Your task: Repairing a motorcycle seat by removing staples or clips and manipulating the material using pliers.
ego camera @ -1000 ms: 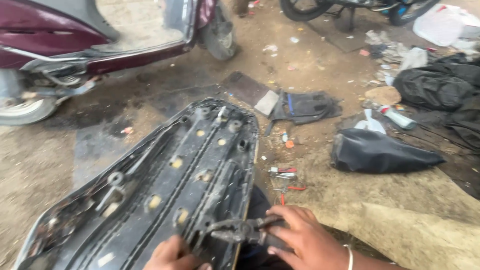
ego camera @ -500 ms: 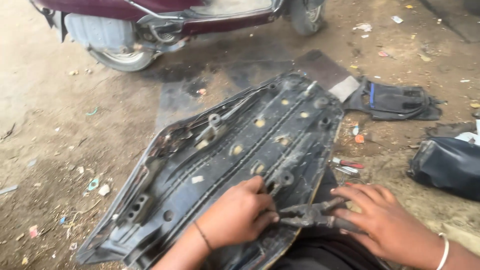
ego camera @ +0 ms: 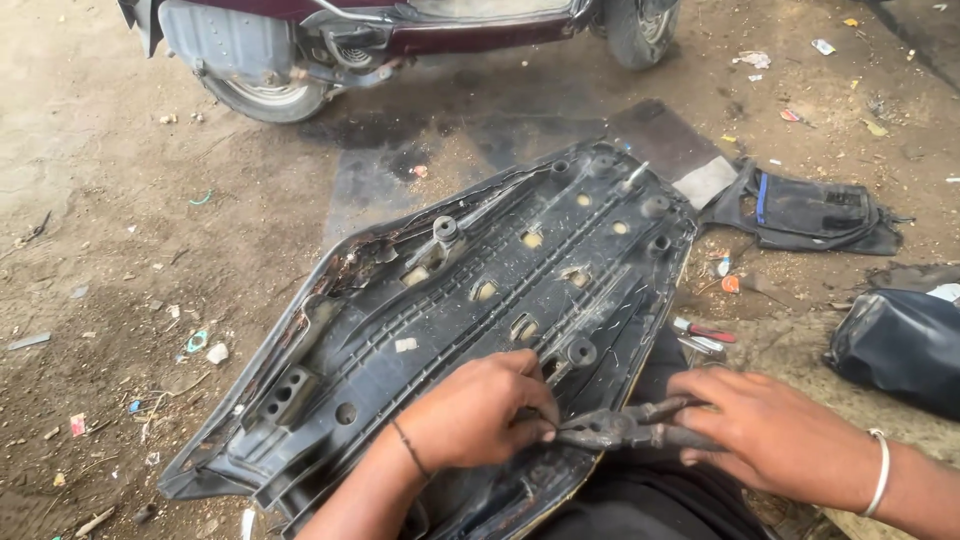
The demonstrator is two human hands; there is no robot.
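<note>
Right hand (ego camera: pixel 770 435) closed round the handles of the pliers (ego camera: pixel 625 430), long axis pointing left toward the left hand (ego camera: pixel 480 410), whose fingers (ego camera: pixel 535 425) pinched at the jaws on the upturned seat base (ego camera: pixel 450 320), near its lower edge, on the ground.

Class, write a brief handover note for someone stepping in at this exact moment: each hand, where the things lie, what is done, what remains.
Left hand presses on the near edge of the upturned black seat base, fingers at the pliers' nose.
Right hand grips the pliers by the handles.
The seat base lies underside-up on the dirt; a maroon scooter is parked behind it, a black cover lies to the right.
Done: seat off and flipped.
Left: the work at that near edge, apparently.
</note>
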